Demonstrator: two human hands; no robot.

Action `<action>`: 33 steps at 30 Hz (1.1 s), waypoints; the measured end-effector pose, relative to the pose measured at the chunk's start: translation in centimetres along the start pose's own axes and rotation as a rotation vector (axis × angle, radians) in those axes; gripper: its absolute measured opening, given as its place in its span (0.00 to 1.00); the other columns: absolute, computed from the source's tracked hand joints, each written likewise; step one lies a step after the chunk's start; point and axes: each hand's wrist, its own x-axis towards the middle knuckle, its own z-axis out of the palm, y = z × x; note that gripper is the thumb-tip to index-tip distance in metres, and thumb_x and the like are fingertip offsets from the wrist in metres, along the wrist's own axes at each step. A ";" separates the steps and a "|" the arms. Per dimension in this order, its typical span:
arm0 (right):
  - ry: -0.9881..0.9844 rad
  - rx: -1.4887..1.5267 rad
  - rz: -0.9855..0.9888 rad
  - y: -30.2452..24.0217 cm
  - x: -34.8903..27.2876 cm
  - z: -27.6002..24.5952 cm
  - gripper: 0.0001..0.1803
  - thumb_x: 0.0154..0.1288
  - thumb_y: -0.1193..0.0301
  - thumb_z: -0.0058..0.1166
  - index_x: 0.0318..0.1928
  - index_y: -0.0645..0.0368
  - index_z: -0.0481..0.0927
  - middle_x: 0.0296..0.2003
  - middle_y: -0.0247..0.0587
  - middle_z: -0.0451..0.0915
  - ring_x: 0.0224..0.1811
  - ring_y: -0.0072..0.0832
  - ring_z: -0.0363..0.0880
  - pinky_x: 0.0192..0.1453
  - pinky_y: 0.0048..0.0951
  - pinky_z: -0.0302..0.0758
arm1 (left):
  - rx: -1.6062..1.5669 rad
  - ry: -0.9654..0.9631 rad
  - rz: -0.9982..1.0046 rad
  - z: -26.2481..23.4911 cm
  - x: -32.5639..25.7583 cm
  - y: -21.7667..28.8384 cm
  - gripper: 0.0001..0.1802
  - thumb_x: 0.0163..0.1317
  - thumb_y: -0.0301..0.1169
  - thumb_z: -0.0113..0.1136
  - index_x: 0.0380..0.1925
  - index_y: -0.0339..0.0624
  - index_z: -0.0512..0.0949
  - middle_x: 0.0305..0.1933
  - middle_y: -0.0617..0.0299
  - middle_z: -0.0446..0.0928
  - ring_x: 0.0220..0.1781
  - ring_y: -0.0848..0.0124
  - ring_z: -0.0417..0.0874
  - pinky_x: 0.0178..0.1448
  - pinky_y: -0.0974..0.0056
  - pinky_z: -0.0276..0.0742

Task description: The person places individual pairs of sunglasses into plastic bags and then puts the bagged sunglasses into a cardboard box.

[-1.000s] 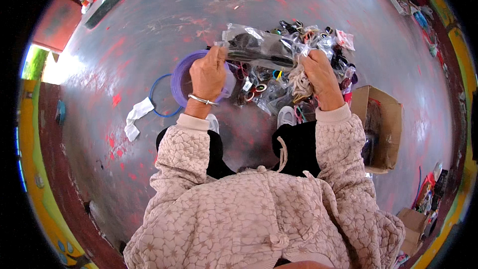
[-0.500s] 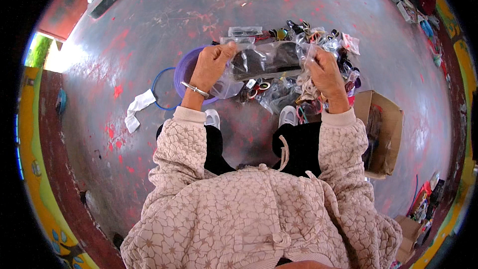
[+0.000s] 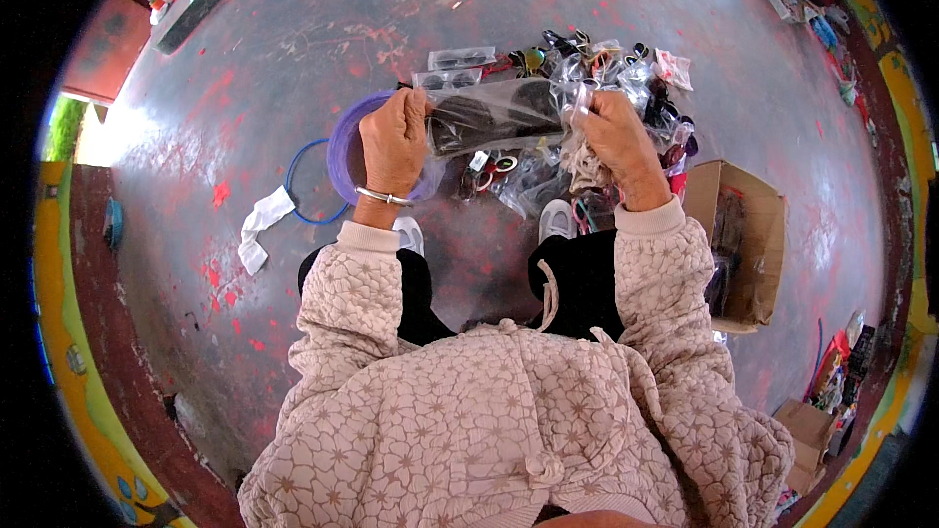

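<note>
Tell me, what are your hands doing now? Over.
Left hand and right hand grip a clear bag of dark glasses. Pile of glasses behind. Purple bowl underneath.

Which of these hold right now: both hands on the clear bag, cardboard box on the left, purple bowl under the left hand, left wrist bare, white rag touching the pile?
1. Both hands hold the clear bag. True: left hand and right hand each grip one end.
2. The cardboard box sits on the person's left. False: it is on the right.
3. The purple bowl lies under the left hand. True.
4. The left wrist is bare. False: it wears a silver bangle.
5. The white rag touches the pile. False: it lies apart, left of the bowl.
</note>
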 end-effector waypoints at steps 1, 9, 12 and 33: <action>-0.003 -0.019 0.011 0.1 0.1 -0.1 0.11 0.48 0.72 0.48 0.20 0.70 0.71 0.11 0.37 0.61 0.17 0.15 0.61 0.21 0.25 0.61 | -0.018 0.009 0.039 0.1 -0.1 -0.3 0.12 0.61 0.31 0.50 0.25 0.34 0.74 0.19 0.52 0.74 0.19 0.59 0.75 0.25 0.65 0.67; -0.021 -0.380 -0.384 -0.8 0.1 -0.7 0.10 0.53 0.71 0.48 0.27 0.68 0.72 0.22 0.48 0.73 0.23 0.42 0.72 0.26 0.37 0.66 | -0.300 -0.221 -0.236 -1.2 1.0 -2.6 0.11 0.58 0.34 0.55 0.32 0.35 0.78 0.25 0.55 0.78 0.27 0.69 0.78 0.33 0.68 0.72; -0.055 -0.466 -0.467 -1.3 -0.2 0.9 0.09 0.54 0.71 0.47 0.26 0.66 0.71 0.25 0.49 0.73 0.29 0.48 0.73 0.31 0.40 0.68 | -0.149 -0.270 -0.114 -1.5 1.1 -1.5 0.12 0.55 0.34 0.57 0.37 0.38 0.79 0.31 0.57 0.80 0.28 0.75 0.78 0.35 0.70 0.73; -0.118 -0.321 -0.458 0.0 -0.1 1.4 0.08 0.50 0.73 0.51 0.29 0.65 0.77 0.28 0.50 0.76 0.33 0.45 0.75 0.37 0.36 0.71 | -0.073 -0.504 0.326 2.0 -2.6 2.2 0.06 0.53 0.25 0.54 0.21 0.36 0.70 0.20 0.51 0.70 0.22 0.54 0.73 0.25 0.66 0.68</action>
